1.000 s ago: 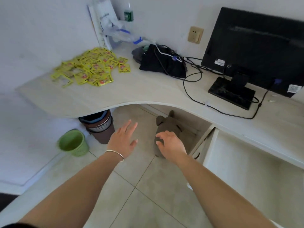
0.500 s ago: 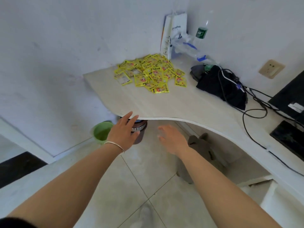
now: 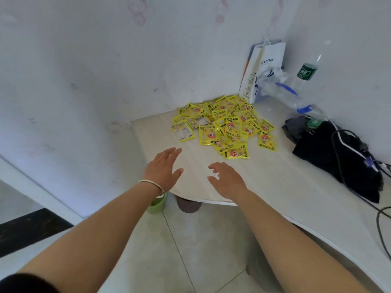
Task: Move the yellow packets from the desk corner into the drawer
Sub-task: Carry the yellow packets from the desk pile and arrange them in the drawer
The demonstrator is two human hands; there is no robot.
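A loose heap of yellow packets lies in the far corner of the pale desk, against the wall. My left hand, with a bracelet on its wrist, hovers over the desk's near edge, fingers spread and empty. My right hand hovers beside it, also open and empty. Both hands are a short way in front of the heap, not touching any packet. The drawer is out of view.
A white paper bag and a plastic bottle stand in the corner behind the packets. A black bundle with cables lies to the right. A green bin and a brown bin sit on the floor under the desk's edge.
The view has swung left toward the desk corner. Both hands have risen from below the desk edge to above the desktop, closer to the packets. The open drawer and monitor have left the view.
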